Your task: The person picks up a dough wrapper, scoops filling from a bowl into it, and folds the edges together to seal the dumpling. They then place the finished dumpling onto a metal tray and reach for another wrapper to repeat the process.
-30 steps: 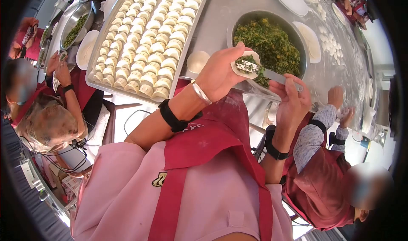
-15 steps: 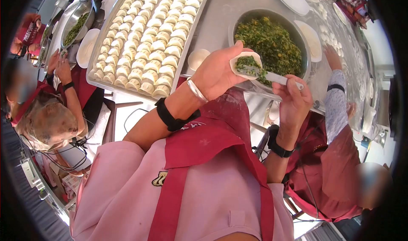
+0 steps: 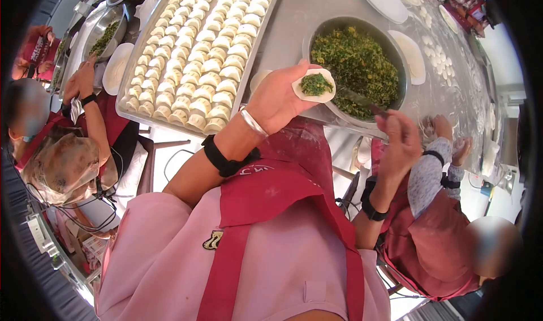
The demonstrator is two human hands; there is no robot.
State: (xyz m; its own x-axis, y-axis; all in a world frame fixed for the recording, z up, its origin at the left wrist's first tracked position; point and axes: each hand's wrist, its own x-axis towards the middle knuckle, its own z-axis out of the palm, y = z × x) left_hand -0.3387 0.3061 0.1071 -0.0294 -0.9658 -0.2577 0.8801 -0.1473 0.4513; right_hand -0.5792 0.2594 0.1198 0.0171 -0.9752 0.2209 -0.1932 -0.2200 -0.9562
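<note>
My left hand (image 3: 281,97) holds a round dumpling wrapper (image 3: 304,93) at its edge, the wrapper lying open across the fingers. A mound of chopped green filling (image 3: 317,84) sits at its middle. In my right hand (image 3: 400,140) is the handle of a flat metal spatula (image 3: 362,101), its blade reaching over the near side of the filling bowl. That large steel bowl (image 3: 404,89) holds a heap of chopped greens with yellow bits (image 3: 356,60). Left of it stands a metal tray (image 3: 195,129) with rows of folded dumplings (image 3: 195,66).
A white plate of wrappers (image 3: 410,55) stands right of the bowl, another white plate (image 3: 386,3) behind it. Small dough pieces (image 3: 438,60) lie on the floured steel table. A co-worker's hands (image 3: 449,134) are at the right; another person (image 3: 68,134) works at the left.
The spatula has left the wrapper and swung right to the bowl. My left hand has shifted slightly left, the filling staying on the wrapper. The right co-worker's arm has drawn back.
</note>
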